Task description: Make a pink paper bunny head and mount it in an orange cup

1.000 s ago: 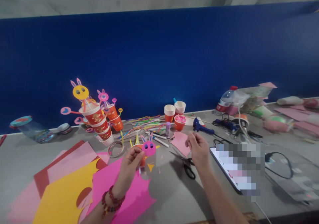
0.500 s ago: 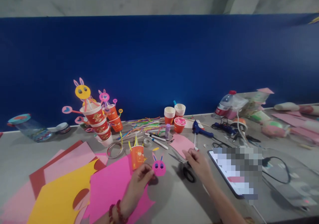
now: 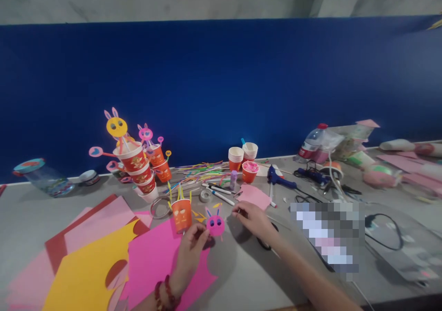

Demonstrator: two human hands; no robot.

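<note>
Pink bunny-face cutout (image 3: 216,227), ears (image 3: 209,213) pointing away, is pinched at its left edge by the left hand (image 3: 192,245); the right hand (image 3: 254,220), curled, hangs apart to its right, grip unclear.

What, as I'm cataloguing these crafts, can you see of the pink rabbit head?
The pink rabbit head looks like cut paper: a rounded face, two upright ears with blue centres, and two bluish eyes. It faces us, its edge pinched in the left hand, right of the orange paper cup. Whether it touches the table is unclear.
</note>
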